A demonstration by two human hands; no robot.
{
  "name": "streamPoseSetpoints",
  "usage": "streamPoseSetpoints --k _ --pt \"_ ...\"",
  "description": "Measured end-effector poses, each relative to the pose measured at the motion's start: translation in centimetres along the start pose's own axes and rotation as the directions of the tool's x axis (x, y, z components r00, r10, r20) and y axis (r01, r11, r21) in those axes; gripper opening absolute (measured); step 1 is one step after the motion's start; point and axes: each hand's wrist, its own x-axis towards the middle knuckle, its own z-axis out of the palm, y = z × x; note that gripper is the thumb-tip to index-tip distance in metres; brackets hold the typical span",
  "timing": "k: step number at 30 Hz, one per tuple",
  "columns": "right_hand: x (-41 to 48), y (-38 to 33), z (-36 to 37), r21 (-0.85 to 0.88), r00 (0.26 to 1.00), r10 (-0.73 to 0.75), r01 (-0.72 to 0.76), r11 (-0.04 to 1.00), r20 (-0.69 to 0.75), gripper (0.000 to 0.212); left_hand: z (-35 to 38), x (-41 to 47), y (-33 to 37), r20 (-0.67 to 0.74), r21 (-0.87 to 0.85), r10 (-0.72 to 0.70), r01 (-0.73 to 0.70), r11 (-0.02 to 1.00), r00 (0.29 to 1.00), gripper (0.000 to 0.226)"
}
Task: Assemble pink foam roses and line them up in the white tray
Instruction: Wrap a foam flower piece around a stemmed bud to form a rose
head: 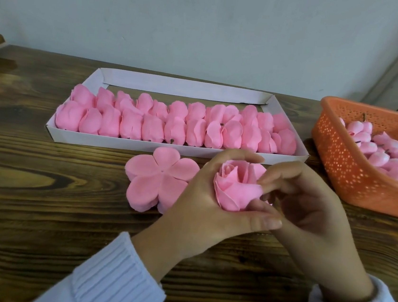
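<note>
Pink rose [233,192] in left hand [199,200]

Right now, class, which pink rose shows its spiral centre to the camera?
The rose gripped in the left hand, in front of the white tray; the tray's rows of roses lie on their sides, showing only outer petals.
</note>
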Motion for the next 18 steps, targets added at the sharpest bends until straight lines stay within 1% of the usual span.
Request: streamPoseSetpoints --k 6,11,14,18 --pt "0.09 -0.24 0.13 -0.033 0.999 -0.021 0.02 0.999 -0.048 0.023 0.03 0.03 0.28 -0.057 0.03 0.037 -0.036 0.999 0.998 0.058" --pt "0.18 -0.26 0.19 -0.027 0.999 -0.019 0.018 0.999 -0.027 0.021 -0.21 0.16 0.09 -0.143 -0.04 0.063 -0.069 0.997 0.988 0.05" --pt "0.15 -0.33 0.32 -0.028 0.999 -0.013 0.012 1.0 -0.04 0.021 -0.24 0.1 0.02 -0.127 0.006 0.053 -0.053 0.999 0.991 0.049" --pt "0.21 -0.35 0.45 -0.077 0.995 -0.023 0.015 0.997 -0.099 0.022 -0.23 0.03 0.05 -0.058 0.01 0.027 -0.026 1.0 0.998 0.047"
